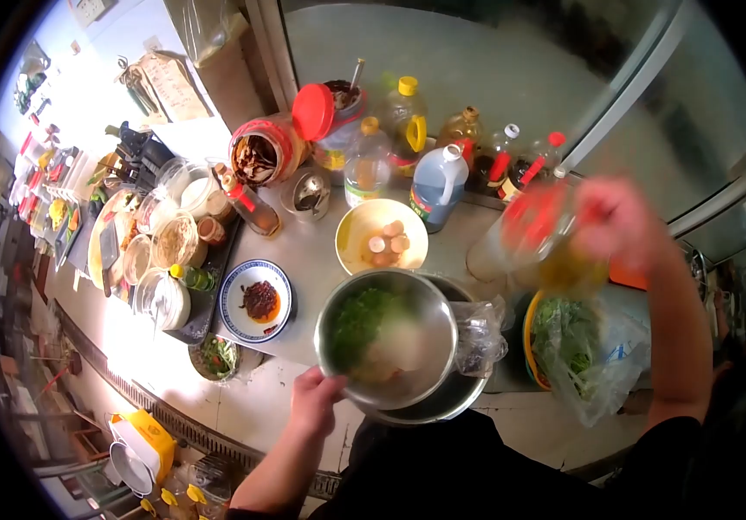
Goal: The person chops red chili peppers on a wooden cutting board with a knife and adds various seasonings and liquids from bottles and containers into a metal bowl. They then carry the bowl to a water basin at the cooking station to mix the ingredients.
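A steel mixing bowl (447, 347) holds chopped greens (361, 322) and a pale, blurred mass. My left hand (317, 401) is closed on its near-left rim. The bowl sits tilted over a larger metal basin (468, 392), with a crumpled clear plastic bag (480, 336) beside its right side. Up at the right, my right hand (617, 221) is smeared by motion, its fingers wrapped round a clear bottle (536, 227) with red on it and something yellowish at its lower end. A cream bowl with eggshells (390, 243) stands just behind the steel bowl.
Left of the bowls is a blue-rimmed dish (229, 286) of dark red sauce. Several bottles and open jars line the back, including a blue jug (436, 188) and a red jar (260, 156). Leafy greens in a bag (577, 347) sit at right; seasoning tubs (178, 238) crowd the left.
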`<state>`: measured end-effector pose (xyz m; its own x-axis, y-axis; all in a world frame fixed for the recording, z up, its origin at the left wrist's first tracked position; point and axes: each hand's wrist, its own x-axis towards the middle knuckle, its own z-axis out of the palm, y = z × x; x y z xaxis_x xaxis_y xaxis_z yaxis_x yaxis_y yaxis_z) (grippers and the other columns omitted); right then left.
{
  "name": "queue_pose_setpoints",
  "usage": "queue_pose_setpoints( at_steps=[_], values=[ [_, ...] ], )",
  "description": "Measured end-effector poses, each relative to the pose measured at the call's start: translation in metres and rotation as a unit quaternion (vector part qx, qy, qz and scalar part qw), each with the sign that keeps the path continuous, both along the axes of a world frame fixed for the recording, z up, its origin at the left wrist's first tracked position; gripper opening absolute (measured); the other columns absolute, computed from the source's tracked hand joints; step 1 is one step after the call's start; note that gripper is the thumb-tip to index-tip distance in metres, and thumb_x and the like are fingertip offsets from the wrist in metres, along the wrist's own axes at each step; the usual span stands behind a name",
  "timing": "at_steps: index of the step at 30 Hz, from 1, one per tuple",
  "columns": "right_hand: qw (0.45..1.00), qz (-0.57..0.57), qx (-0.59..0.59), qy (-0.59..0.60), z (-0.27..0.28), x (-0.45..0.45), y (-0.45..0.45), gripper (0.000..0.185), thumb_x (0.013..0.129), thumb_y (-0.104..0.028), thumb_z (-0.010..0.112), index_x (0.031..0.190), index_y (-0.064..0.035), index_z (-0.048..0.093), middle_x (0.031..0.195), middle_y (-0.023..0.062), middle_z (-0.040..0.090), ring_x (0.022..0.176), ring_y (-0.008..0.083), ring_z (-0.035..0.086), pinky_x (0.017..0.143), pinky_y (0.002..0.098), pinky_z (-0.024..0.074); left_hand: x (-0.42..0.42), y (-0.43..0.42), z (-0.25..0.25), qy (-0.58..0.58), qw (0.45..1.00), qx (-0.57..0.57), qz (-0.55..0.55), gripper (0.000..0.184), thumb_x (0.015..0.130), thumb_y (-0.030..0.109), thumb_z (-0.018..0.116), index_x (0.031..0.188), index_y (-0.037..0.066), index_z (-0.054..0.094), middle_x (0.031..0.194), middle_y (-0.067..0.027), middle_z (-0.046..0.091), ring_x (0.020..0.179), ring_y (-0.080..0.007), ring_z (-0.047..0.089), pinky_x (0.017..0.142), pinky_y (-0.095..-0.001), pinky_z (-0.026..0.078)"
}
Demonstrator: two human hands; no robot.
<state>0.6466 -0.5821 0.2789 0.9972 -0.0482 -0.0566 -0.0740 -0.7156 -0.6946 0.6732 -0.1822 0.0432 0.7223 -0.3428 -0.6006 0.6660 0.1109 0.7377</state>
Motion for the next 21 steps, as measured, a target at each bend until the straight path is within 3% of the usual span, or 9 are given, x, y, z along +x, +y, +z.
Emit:
queue_pose_setpoints(
  at_steps=[2,5,7,12,14,21],
  values=[
    [0.954,-0.001,-0.134,0.268,0.003,0.011,0.059,0.044,0.084,-0.046,0.065,0.078,-0.0019,0.062,0.069,0.011,0.061,0.066,0.0201,0.062,0.06,0.037,0.0509,0.002,-0.006,-0.004,-0.009,0.999,-0.026,-0.026,0.019,0.082,0.004,0.059,0.1,-0.001,0.063,0.094,-0.0083,0.067,0.082,-0.0191,0.066,0.074,-0.0331,0.055],
    [0.934,0.067,-0.236,0.259,-0.04,0.004,0.083,0.052,0.085,-0.052,0.059,0.08,-0.0014,0.066,0.072,0.0167,0.064,0.068,0.0273,0.065,0.063,0.0412,0.052,0.003,-0.015,0.005,-0.008,0.999,-0.02,-0.048,0.018,0.083,0.004,0.058,0.1,-0.001,0.064,0.095,-0.0086,0.067,0.083,-0.0194,0.066,0.076,-0.034,0.055],
    [0.869,0.095,-0.312,0.37,-0.041,0.005,0.1,0.056,0.086,-0.054,0.056,0.083,-0.0001,0.069,0.075,0.0181,0.066,0.074,0.0339,0.065,0.067,0.0452,0.0527,0.002,-0.015,-0.002,-0.009,0.998,-0.018,-0.061,0.018,0.083,0.004,0.059,0.099,0.0,0.064,0.095,-0.0084,0.068,0.083,-0.019,0.066,0.076,-0.0338,0.055],
    [0.874,0.128,-0.347,0.315,-0.056,-0.006,0.098,0.057,0.088,-0.053,0.053,0.082,0.0012,0.069,0.077,0.0167,0.067,0.075,0.0343,0.066,0.069,0.0437,0.0538,0.001,-0.023,0.002,-0.004,0.997,-0.04,-0.065,0.016,0.083,0.004,0.059,0.097,0.001,0.065,0.092,-0.0072,0.068,0.079,-0.0176,0.066,0.072,-0.0322,0.055],
    [0.864,0.119,-0.347,0.345,-0.059,-0.005,0.096,0.065,0.087,-0.06,0.052,0.091,0.003,0.064,0.08,0.0199,0.067,0.077,0.0354,0.066,0.071,0.0444,0.0535,0.001,-0.023,0.0,-0.008,0.997,-0.037,-0.064,0.016,0.082,0.004,0.06,0.097,0.002,0.065,0.09,-0.0064,0.068,0.077,-0.0168,0.065,0.069,-0.0311,0.055],
    [0.88,0.091,-0.333,0.326,-0.053,-0.009,0.096,0.06,0.087,-0.057,0.054,0.083,0.0016,0.067,0.079,0.0192,0.067,0.077,0.035,0.066,0.07,0.0436,0.054,0.002,-0.022,-0.006,-0.003,0.997,-0.028,-0.067,0.015,0.082,0.004,0.06,0.096,0.003,0.065,0.089,-0.0061,0.068,0.077,-0.0171,0.065,0.069,-0.0314,0.055]
  ],
)
